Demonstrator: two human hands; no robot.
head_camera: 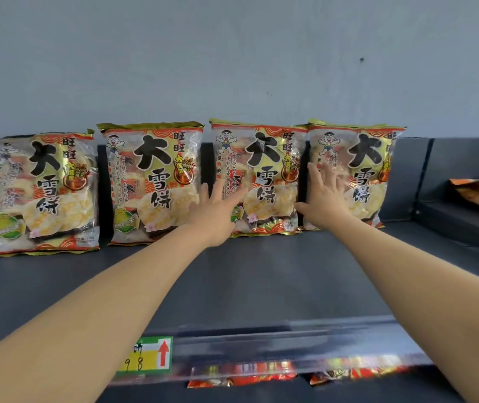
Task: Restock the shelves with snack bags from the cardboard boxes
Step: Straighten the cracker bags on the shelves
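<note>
I am in the facing-up part of the restock: four snack bags stand in a row at the back of the dark shelf (261, 274), leaning on the grey wall (232, 68). My left hand (217, 212) is flat with fingers spread, pressing on the lower left of the third bag (264, 170) and gripping nothing. My right hand (325, 199) is the same, open palm laid on the front of the fourth bag (363, 158), which overlaps the third at its edge. The first bag (43, 193) and second bag (151, 181) stand untouched to the left, the first sitting lower and a little forward. As I read it, the next move calls for a light push to square these two upright, then drawing both hands back to fetch more stock; no cardboard box is in view. The front of the shelf behind the price label (151, 356) is bare, so more rows could go there.
</note>
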